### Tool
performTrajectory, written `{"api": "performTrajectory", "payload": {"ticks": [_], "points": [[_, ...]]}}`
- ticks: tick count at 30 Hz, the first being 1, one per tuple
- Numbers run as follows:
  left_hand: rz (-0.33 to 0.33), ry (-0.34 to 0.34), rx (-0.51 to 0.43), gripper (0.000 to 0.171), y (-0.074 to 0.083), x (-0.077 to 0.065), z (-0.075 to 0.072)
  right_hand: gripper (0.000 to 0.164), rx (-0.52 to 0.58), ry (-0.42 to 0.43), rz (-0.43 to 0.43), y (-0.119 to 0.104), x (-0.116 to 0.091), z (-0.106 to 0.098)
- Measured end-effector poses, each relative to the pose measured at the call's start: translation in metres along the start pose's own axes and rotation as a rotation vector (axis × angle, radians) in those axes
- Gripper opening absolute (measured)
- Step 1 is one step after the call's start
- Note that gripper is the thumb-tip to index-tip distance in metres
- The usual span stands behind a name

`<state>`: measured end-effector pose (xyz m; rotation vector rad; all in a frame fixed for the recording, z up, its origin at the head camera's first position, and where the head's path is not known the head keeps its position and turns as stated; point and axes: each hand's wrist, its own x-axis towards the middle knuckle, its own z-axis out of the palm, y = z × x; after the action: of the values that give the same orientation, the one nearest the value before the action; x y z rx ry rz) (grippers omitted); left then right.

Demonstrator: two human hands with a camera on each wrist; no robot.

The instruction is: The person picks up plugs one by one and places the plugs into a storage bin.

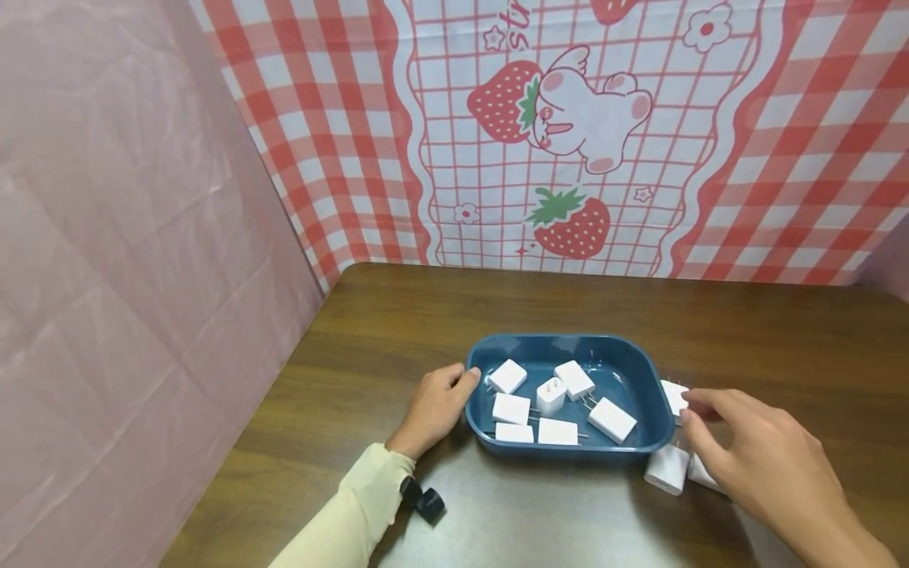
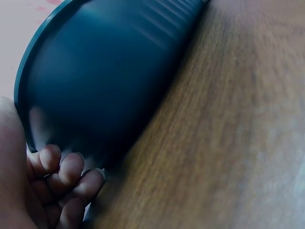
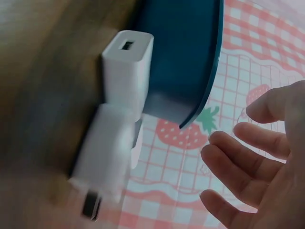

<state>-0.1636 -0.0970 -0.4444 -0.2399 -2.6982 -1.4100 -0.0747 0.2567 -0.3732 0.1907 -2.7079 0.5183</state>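
Observation:
A blue tray holds several white plug-in chargers, lying at different angles; one stands with its prongs up. My left hand grips the tray's left end, thumb at the rim. In the left wrist view its curled fingers are against the outer wall. Past the tray's right end is my right hand, fingers apart and loosely bent. The right wrist view shows nothing between its fingertips. Beside them, a white charger is partly hidden behind the hand.
More white chargers lie on the wooden table by the tray's right end, one showing its USB port. A checked strawberry-print cloth hangs behind the table, and a pink cloth hangs at left. A black device is at my left wrist.

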Motion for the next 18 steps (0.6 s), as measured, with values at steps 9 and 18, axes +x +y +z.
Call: {"api": "performTrajectory", "payload": {"ticks": [9, 18], "points": [[-0.001, 0.001, -0.003, 0.045, -0.002, -0.001, 0.001, 0.038, -0.048, -0.154, -0.037, 0.017, -0.023, 0.004], [-0.009, -0.013, -0.019, 0.043, -0.001, 0.0, 0.0, 0.054, -0.146, -0.298, 0.004, 0.03, -0.034, 0.01]]}}
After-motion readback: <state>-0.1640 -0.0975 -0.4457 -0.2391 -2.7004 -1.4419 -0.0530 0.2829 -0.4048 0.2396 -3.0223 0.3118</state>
